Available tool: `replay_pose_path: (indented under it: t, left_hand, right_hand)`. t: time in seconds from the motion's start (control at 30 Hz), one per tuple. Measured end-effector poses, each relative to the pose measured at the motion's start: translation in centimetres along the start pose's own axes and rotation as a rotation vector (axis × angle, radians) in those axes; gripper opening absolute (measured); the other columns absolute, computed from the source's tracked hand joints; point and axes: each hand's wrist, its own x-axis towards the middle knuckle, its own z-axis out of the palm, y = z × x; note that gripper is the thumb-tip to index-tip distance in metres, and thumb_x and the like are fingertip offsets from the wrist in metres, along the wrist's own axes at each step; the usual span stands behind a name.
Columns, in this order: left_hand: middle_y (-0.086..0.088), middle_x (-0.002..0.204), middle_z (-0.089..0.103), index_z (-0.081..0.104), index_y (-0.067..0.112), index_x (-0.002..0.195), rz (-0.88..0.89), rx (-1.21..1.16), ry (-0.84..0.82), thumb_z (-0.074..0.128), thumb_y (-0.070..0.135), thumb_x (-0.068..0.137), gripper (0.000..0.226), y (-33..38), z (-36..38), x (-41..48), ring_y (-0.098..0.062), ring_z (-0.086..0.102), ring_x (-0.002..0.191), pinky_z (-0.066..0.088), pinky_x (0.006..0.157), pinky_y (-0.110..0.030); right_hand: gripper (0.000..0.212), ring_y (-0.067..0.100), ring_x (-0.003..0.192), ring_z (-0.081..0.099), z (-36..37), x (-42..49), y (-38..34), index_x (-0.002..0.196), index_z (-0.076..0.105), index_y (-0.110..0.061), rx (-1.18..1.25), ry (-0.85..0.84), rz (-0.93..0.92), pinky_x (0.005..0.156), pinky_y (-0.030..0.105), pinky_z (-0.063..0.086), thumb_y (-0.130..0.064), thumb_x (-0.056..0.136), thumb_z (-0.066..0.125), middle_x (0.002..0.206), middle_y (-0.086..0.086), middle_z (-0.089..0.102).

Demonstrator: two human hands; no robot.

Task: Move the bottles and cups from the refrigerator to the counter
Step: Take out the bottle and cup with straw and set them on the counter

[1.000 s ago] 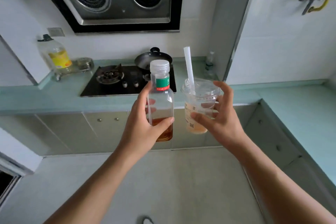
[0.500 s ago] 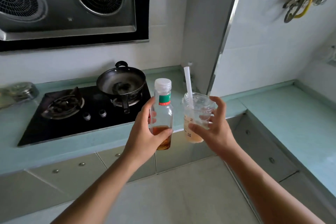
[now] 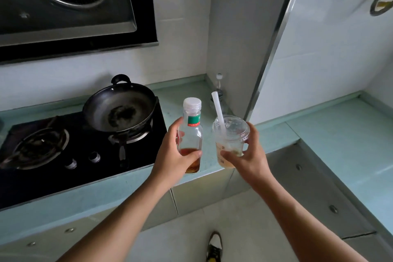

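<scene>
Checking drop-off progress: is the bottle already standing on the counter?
No, the bottle is held in the left hand above the counter edge.

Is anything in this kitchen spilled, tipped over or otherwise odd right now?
Nothing stands out. The left hand holds the nearly empty bottle upright with its cap on, and the right hand holds the lidded cup upright above the counter. No spill shows there.

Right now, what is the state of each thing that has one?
bottle: capped, upright, nearly empty, held by left hand
cup: lidded, straw in, held by right hand
wok: on burner, no food
small bottle: standing in counter corner
</scene>
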Motion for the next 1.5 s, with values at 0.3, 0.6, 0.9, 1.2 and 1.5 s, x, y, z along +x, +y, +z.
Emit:
replay_pose_path:
  t: [0.3, 0.6, 0.9, 1.2, 1.5]
  left_hand:
    - [0.007, 0.134, 0.056, 0.037, 0.050, 0.135, -0.111, 0.030, 0.087, 0.088, 0.018, 0.072, 0.087, -3.0, 5.3, 14.0, -0.008, 0.054, 0.125, 0.047, 0.101, -0.031]
    - [0.011, 0.125, 0.056, 0.036, 0.038, 0.133, -0.097, 0.152, 0.008, 0.085, 0.018, 0.071, 0.082, -7.3, 9.9, 25.2, -0.014, 0.058, 0.111, 0.042, 0.082, -0.024]
    - [0.001, 0.129, 0.061, 0.031, 0.032, 0.135, -0.130, 0.290, -0.073, 0.084, 0.019, 0.071, 0.084, -13.0, 13.3, 33.5, -0.027, 0.063, 0.108, 0.052, 0.084, -0.036]
    - [0.007, 0.129, 0.059, 0.029, 0.034, 0.139, -0.141, 0.225, -0.172, 0.086, 0.012, 0.070, 0.092, -16.8, 16.6, 37.8, -0.021, 0.062, 0.111, 0.049, 0.087, -0.031]
    - [0.009, 0.117, 0.053, 0.047, 0.009, 0.138, -0.073, 0.158, -0.168, 0.088, -0.002, 0.064, 0.085, -18.4, 17.9, 40.2, -0.008, 0.051, 0.109, 0.039, 0.088, 0.000]
  right_hand:
    - [0.084, 0.007, 0.119, 0.060, 0.9, 13.4, 6.3, 0.142, 0.042, -0.036, 0.071, -0.051, 0.121, 0.102, 0.047, 0.056, -0.022, 0.073, 0.088, 0.128, -0.022, 0.060]
    - [0.075, 0.010, 0.115, 0.060, 4.7, 20.9, 12.6, 0.134, 0.045, -0.030, 0.075, 0.048, 0.226, 0.080, 0.018, 0.057, -0.008, 0.075, 0.085, 0.127, -0.006, 0.061]
    - [0.085, 0.019, 0.114, 0.062, 8.9, 24.6, 17.8, 0.139, 0.043, -0.036, 0.096, 0.228, 0.372, 0.091, 0.052, 0.060, -0.019, 0.069, 0.088, 0.124, -0.012, 0.063]
    - [0.079, 0.018, 0.119, 0.061, 12.6, 26.1, 21.4, 0.137, 0.046, -0.027, 0.098, 0.396, 0.437, 0.100, 0.052, 0.053, -0.017, 0.072, 0.090, 0.130, -0.006, 0.062]
    - [0.084, 0.018, 0.117, 0.047, 13.2, 26.3, 23.0, 0.142, 0.046, -0.012, 0.016, 0.467, 0.476, 0.103, 0.048, 0.050, -0.017, 0.072, 0.092, 0.127, 0.002, 0.046]
